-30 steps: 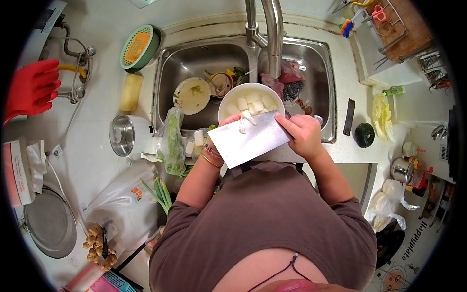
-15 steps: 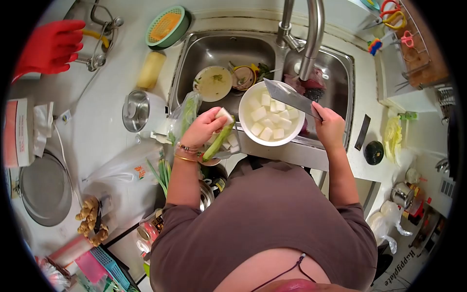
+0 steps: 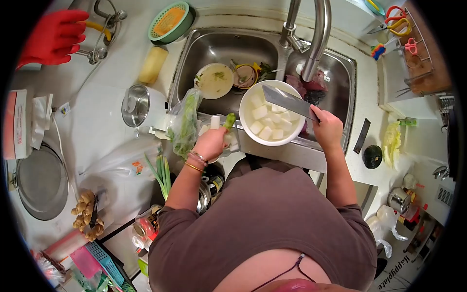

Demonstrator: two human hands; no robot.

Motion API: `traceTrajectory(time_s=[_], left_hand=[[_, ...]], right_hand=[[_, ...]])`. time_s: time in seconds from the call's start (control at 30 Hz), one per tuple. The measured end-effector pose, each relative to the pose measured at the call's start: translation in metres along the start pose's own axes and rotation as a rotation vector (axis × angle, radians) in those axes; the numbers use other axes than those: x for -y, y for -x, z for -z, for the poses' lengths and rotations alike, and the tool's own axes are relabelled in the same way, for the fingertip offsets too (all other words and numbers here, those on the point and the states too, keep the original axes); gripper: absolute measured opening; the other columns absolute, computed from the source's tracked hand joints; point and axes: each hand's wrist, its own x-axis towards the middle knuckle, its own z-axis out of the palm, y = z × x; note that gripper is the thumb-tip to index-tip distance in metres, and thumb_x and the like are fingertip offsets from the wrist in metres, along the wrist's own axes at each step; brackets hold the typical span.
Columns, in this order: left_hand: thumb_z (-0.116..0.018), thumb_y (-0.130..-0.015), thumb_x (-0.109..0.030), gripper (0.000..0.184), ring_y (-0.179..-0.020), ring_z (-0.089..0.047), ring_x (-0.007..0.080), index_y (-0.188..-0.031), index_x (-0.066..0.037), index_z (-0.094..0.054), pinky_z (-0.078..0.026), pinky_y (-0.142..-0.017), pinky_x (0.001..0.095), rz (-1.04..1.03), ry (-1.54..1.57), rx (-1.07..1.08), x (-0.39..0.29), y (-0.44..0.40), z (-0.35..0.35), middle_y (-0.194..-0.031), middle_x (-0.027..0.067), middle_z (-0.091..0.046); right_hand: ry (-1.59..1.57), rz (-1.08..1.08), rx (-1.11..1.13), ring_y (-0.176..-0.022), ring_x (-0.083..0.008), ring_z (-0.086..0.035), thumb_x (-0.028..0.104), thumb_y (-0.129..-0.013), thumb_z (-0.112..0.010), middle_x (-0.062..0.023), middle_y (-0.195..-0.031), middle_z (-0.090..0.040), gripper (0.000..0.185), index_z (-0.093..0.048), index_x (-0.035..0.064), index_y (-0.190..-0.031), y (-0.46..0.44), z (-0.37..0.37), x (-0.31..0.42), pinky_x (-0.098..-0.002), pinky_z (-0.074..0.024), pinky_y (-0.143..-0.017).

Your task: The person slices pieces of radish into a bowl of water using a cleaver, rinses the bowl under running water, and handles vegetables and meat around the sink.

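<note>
My right hand point(image 3: 329, 127) grips the dark handle of a cleaver point(image 3: 288, 101), its broad blade lying over a white bowl point(image 3: 244, 113). White cubes point(image 3: 267, 121), perhaps tofu or radish, sit in that bowl. Left of it, my left hand point(image 3: 211, 143) is closed around a long green vegetable point(image 3: 229, 121), whose tip shows past the fingers. A white chunk point(image 3: 215, 122) stands at the same fingers; whether they hold it is hidden. Beneath this hand is a clear container point(image 3: 237, 141) with more white pieces. Leafy greens in a plastic bag point(image 3: 185, 119) lie beside the hand.
Behind the bowl is a double sink point(image 3: 232, 36) with a tall faucet point(image 3: 320, 39); a plate point(image 3: 214, 80) lies in its left basin, raw meat point(image 3: 318, 80) in the right. A metal pot point(image 3: 136, 106) stands left. A dark knife or sheath point(image 3: 362, 136) lies right.
My left hand has lowered and turned over the clear container, taking the green vegetable down with it. My right hand and the cleaver have stayed almost in place.
</note>
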Motion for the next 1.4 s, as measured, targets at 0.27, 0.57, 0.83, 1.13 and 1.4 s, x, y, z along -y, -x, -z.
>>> traceTrajectory(time_s=[0.27,0.57,0.83,1.13,1.4], left_hand=[[-0.073,-0.079,-0.021,0.031,-0.092,-0.063,0.0363,-0.102,-0.003,-0.063,-0.051,-0.078,0.0428,-0.348,-0.067,-0.24,-0.059,-0.052,-0.012,-0.096,0.0172,-0.064],[-0.073,-0.073,-0.035,0.043,-0.083,-0.066,0.0352,-0.101,-0.003,-0.065,-0.053,-0.076,0.0411,-0.418,-0.147,0.2,-0.081,-0.117,-0.07,-0.095,0.0198,-0.068],[-0.075,-0.079,-0.015,0.032,-0.071,-0.066,0.0189,-0.107,-0.003,-0.065,-0.052,-0.066,0.0324,-0.231,0.403,0.461,-0.075,-0.122,-0.056,-0.091,0.0125,-0.069],[-0.073,-0.079,0.003,0.029,-0.081,-0.063,0.0087,-0.106,-0.002,-0.063,-0.054,-0.072,0.0248,-0.265,0.969,0.252,-0.082,-0.091,-0.012,-0.095,0.0019,-0.066],[-0.072,-0.081,0.0,0.026,-0.1,-0.062,0.0126,-0.106,0.0,-0.064,-0.051,-0.085,0.0269,-0.389,1.306,0.137,-0.081,-0.083,-0.015,-0.115,0.0068,-0.063]], right_hand=[[0.043,-0.076,-0.042,-0.066,-0.0271,-0.062,0.011,-0.074,-0.07,-0.0061,-0.072,-0.064,0.03,-0.07,0.0156,-0.103,0.01,0.007,-0.009,-0.0391,-0.0489,-0.058],[0.012,-0.159,-0.05,-0.066,-0.0277,-0.062,0.011,-0.076,-0.068,-0.0066,-0.072,-0.064,0.024,-0.07,0.0146,-0.099,0.03,0.023,-0.006,-0.0401,-0.0487,-0.058],[0.027,-0.157,-0.068,-0.062,-0.0278,-0.061,0.013,-0.078,-0.069,-0.0067,-0.068,-0.061,0.02,-0.07,0.0138,-0.098,0.04,0.026,-0.008,-0.0402,-0.0471,-0.054],[-0.057,-0.152,-0.139,-0.06,-0.0284,-0.06,0.018,-0.082,-0.069,-0.0084,-0.065,-0.06,0.016,-0.071,0.0125,-0.097,0.038,0.028,-0.002,-0.0393,-0.0454,-0.053],[-0.168,-0.062,-0.181,-0.059,-0.0284,-0.057,0.009,-0.075,-0.068,-0.0081,-0.065,-0.057,0.027,-0.071,0.0123,-0.101,0.043,0.025,0.002,-0.0387,-0.0449,-0.053]])
